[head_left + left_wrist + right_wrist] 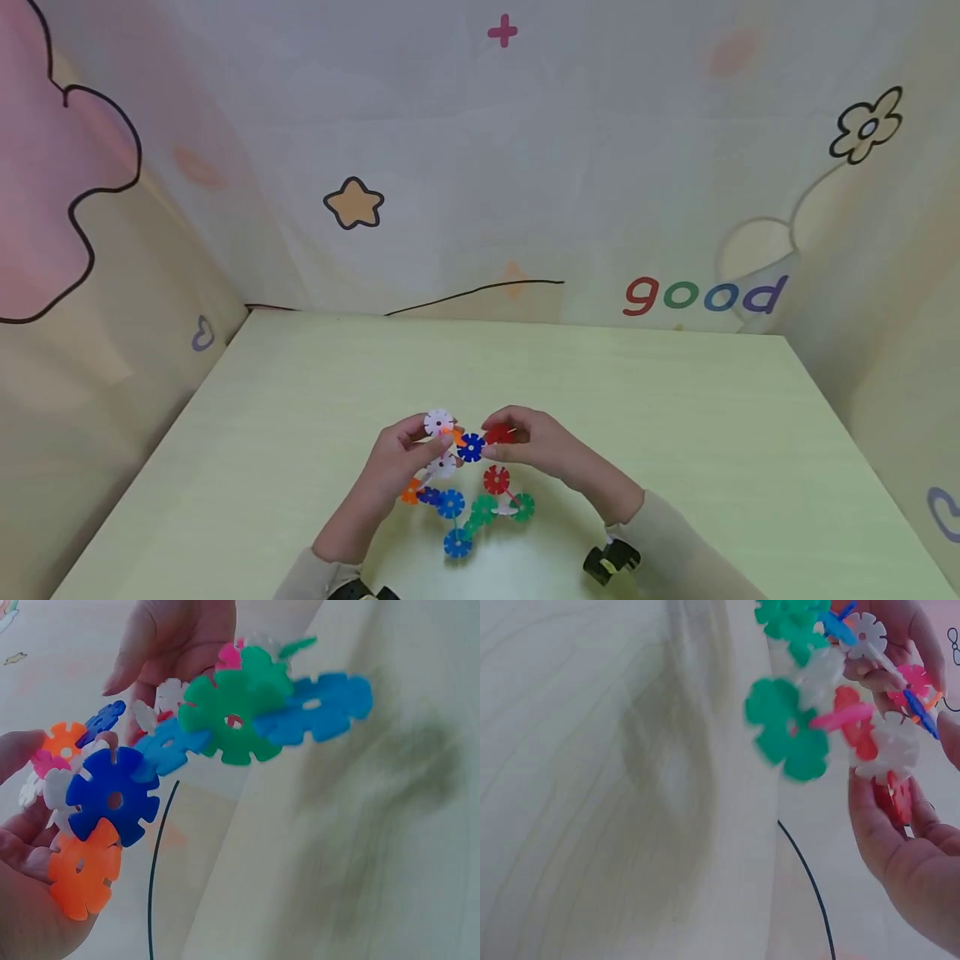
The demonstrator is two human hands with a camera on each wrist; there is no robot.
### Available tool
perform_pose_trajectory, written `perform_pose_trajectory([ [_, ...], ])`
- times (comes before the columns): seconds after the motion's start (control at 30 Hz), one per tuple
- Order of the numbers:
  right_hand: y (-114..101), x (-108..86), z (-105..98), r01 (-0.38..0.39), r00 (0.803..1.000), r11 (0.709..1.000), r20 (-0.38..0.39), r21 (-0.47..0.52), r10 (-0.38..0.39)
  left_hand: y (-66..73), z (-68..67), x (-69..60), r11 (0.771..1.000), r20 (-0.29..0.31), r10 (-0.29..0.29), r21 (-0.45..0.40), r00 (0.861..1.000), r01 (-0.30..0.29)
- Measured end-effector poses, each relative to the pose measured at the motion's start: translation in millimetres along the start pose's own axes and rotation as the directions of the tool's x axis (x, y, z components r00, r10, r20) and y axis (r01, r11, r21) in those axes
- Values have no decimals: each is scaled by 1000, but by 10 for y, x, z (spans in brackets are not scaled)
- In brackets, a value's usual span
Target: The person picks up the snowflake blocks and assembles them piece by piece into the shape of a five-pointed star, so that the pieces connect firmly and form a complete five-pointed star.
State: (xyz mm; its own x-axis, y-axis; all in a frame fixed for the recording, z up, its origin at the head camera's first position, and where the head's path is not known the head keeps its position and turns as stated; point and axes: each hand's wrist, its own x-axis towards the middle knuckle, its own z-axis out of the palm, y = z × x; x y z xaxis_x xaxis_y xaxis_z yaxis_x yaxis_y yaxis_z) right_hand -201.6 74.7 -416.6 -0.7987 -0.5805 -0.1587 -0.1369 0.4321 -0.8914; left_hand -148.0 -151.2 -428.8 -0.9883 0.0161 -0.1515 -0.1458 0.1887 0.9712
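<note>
A chain of notched plastic snowflake discs in several colours hangs in a loop between both hands above the table. My left hand (401, 458) grips its left part, around a white disc (438, 422) and an orange one (66, 740). On the other side, my right hand (543, 442) pinches a red disc (900, 797) beside a white one (897, 742). A dark blue disc (471, 447) sits between the two hands. Lower in the loop are a light blue disc (457, 543), green discs (483, 509) and another red disc (497, 480). Fingers partly cover the gripped pieces.
The pale wooden table (600, 383) extends under and beyond the hands. Behind it hangs a printed cloth backdrop (450, 167) with a star and the word "good". Dark wrist cameras (611, 560) sit at the sleeves.
</note>
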Motion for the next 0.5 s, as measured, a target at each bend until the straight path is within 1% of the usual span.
perform_pose_trajectory([
  [0.13, 40, -2, 9, -15, 1000, 998, 26, 63, 14, -15, 2, -2, 1000, 15, -8, -7, 1000, 8],
  [0.2, 53, 0, 20, -17, 999, 997, 35, 70, 15, -24, 10, 3, 1000, 19, -6, -9, 1000, 6],
  [0.33, 62, 8, 43, -17, 999, 999, 45, 42, 15, -33, 23, 10, 1000, 18, -6, -10, 1000, 7],
  [0.5, 54, -7, 63, -3, 1000, 1000, 18, 18, 3, -34, 34, 14, 1000, -1, -17, -18, 1000, 17],
])
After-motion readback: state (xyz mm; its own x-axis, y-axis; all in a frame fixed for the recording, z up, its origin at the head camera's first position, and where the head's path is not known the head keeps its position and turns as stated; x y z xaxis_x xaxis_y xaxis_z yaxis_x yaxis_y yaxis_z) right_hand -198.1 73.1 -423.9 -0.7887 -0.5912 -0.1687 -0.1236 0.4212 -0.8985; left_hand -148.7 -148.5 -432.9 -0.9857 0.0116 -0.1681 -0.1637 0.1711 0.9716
